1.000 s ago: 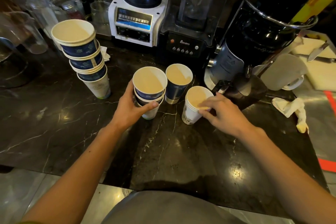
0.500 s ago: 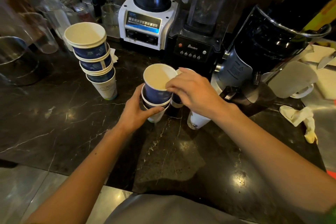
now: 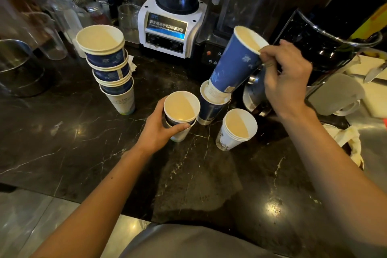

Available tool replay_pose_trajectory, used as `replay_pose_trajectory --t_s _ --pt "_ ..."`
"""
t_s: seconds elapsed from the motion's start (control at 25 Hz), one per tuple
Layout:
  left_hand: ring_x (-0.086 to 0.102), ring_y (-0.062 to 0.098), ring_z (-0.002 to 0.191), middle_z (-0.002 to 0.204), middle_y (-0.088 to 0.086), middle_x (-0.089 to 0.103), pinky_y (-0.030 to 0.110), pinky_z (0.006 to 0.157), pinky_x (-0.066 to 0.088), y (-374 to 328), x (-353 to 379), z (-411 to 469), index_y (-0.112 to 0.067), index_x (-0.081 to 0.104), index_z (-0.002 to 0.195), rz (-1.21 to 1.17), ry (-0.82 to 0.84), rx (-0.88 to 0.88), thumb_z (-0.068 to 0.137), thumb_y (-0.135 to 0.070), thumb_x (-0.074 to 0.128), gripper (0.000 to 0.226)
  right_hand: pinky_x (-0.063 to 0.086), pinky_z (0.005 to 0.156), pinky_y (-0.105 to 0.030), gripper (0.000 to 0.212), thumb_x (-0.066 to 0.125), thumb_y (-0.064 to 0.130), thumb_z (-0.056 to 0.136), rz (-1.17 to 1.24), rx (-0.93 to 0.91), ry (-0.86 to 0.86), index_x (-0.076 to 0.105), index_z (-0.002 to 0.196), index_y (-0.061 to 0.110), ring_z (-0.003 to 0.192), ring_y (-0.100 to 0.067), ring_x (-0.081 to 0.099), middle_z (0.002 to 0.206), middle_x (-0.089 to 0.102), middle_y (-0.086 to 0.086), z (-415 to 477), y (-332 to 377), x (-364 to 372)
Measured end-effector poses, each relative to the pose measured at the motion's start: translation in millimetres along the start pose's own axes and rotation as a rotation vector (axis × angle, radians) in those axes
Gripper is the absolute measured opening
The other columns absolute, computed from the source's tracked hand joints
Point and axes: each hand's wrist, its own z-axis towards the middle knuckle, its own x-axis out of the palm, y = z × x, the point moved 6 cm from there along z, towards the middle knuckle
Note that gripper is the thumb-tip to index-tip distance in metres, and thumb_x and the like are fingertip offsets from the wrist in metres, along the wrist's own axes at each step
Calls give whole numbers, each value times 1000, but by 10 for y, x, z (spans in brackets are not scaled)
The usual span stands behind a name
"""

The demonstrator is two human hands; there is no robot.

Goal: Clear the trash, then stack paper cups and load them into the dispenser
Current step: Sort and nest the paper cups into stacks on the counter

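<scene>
My left hand (image 3: 160,130) grips a short stack of nested paper cups (image 3: 181,109) standing on the black marble counter (image 3: 88,140). My right hand (image 3: 287,77) pinches the rim of a tall blue paper cup (image 3: 235,63), tilted, with its base just inside another blue cup (image 3: 211,104) standing behind the held stack. A white nested cup stack (image 3: 236,130) stands to the right of it. A taller leaning stack of blue and white cups (image 3: 109,67) stands at the left.
Two blenders (image 3: 171,25) and a black machine (image 3: 326,33) line the back of the counter. A crumpled cloth (image 3: 347,138) lies at the right near a white board with a knife (image 3: 374,71). Glass jugs (image 3: 60,16), a white basket and a metal pot (image 3: 18,69) fill the left.
My right hand left the white cup stack, took the rim of the blue cup behind and lifted it up and to the right, tilting it. My left hand stayed on its stack.
</scene>
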Motion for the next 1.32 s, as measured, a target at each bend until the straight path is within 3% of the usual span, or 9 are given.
replay_pose_trajectory --t_s 0.16,0.36,0.52,0.68,0.84,1.04,1.12,1.2,1.32 --pt "36 -1 127 133 -21 39 15 99 33 -3 1 -9 -27 28 145 0 3 -4 75 -25 78 86 42 103 -40 15 57 6 91 -9 -73 235 71 95 1 86 -28 65 89 72 -14 -283 -23 337" --pt "37 -1 127 136 -18 42 7 93 35 40 -2 -8 -28 30 145 -14 13 -23 73 -28 80 87 49 87 -45 21 50 20 99 -19 48 838 69 108 15 101 -26 60 103 70 -3 -770 -19 902" --pt "39 3 128 140 -12 45 24 103 37 38 -11 1 -27 32 143 1 26 -20 71 -30 81 87 39 100 -32 28 56 19 98 101 -54 700 63 123 13 114 -20 55 119 66 -3 -637 294 841" --pt "41 1 127 133 -18 45 14 100 36 41 1 -14 -26 34 142 4 24 10 69 -31 81 87 33 110 -38 21 59 24 95 219 -284 926 69 112 15 109 -20 58 110 68 -2 -824 718 1032" --pt "38 -1 127 133 -18 44 4 94 32 44 -13 -13 -25 34 143 19 37 17 72 -28 81 85 34 112 -43 22 51 27 93 159 -308 911 72 91 20 97 -20 62 92 71 3 -879 718 1079" --pt "37 -2 126 132 -20 42 10 98 32 46 14 -8 -27 33 143 29 44 9 72 -27 80 85 48 97 -48 25 50 21 91 245 -196 730 74 86 14 82 -22 66 84 72 0 -625 723 851" --pt "37 -4 125 131 -23 42 4 93 32 48 14 -1 -27 33 143 21 34 5 72 -27 80 85 47 98 -41 22 54 26 93 218 -253 787 74 95 16 89 -22 65 91 73 -1 -616 770 830" --pt "36 -5 124 129 -25 41 0 88 32 47 22 -11 -28 32 143 36 35 1 72 -27 80 85 49 92 -42 19 59 26 94 201 -272 891 73 103 17 94 -23 64 97 72 -1 -728 789 897" --pt "36 -5 125 130 -24 41 -3 87 32 56 20 -14 -27 31 143 31 36 -2 73 -27 80 85 51 89 -49 14 60 17 90 171 -295 900 74 93 16 88 -26 64 89 72 -3 -851 781 1007"
